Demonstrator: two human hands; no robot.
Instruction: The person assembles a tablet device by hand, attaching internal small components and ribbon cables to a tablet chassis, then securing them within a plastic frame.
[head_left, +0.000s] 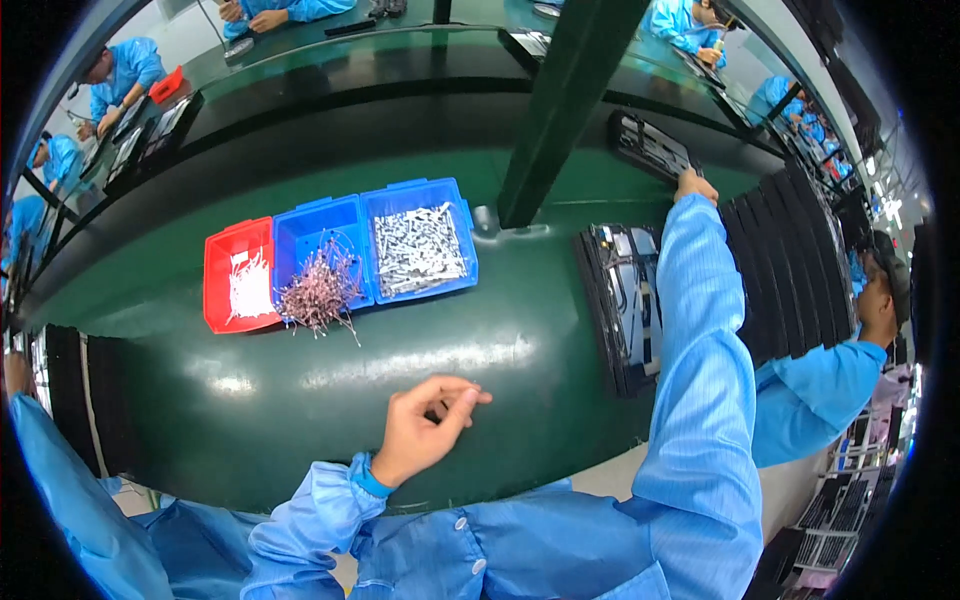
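My left hand (425,425) hovers above the green table near its front edge. Its fingers are curled and the thumb is drawn in against them, with nothing visible between. My right arm is stretched far to the right. At its end, my right hand (697,187) grips the near end of a black tray (655,147) with electronic parts in it. Closer to me, under the right forearm, is a stack of similar black trays (625,300), its top one holding flat silver and black parts. The forearm covers part of this stack.
A red bin (213,285) holds white pieces. One blue bin (290,225) has tangled pinkish wires; another blue bin (465,235) holds small metal parts. A green post (565,110) rises behind. Black trays stack at right (785,265) and left (100,400). A co-worker's sleeve (820,400) is close on the right.
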